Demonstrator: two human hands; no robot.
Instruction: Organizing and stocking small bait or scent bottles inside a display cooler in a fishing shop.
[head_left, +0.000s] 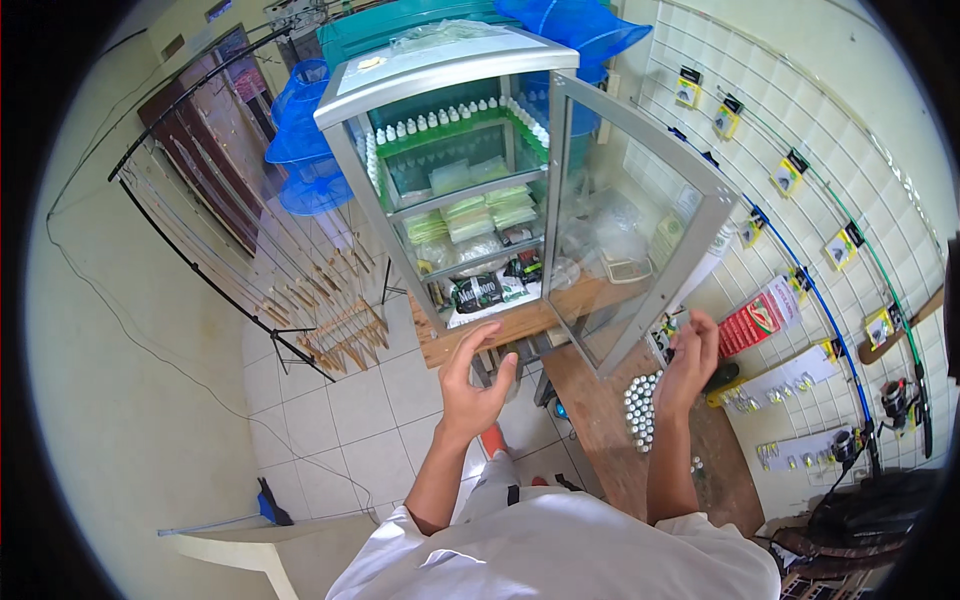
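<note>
A glass display cabinet with a silver metal frame stands in front of me, its glass door swung out to the right. Small white-capped bottles line its top shelf. Pale green packets fill the middle one, with black packs on the bottom. My left hand is raised before the cabinet's lower edge, thumb and fingers apart, holding nothing. Near the lower end of the door is my right hand, its fingers loosely bent and apart with nothing visible in them. Beside it, many small bottles stand on a wooden table.
On the right wall, a white wire grid carries small yellow packs, fishing rods and reels. Fishing rods lean on a black rack at the left. Blue nets hang behind it. A dark bag lies at the lower right.
</note>
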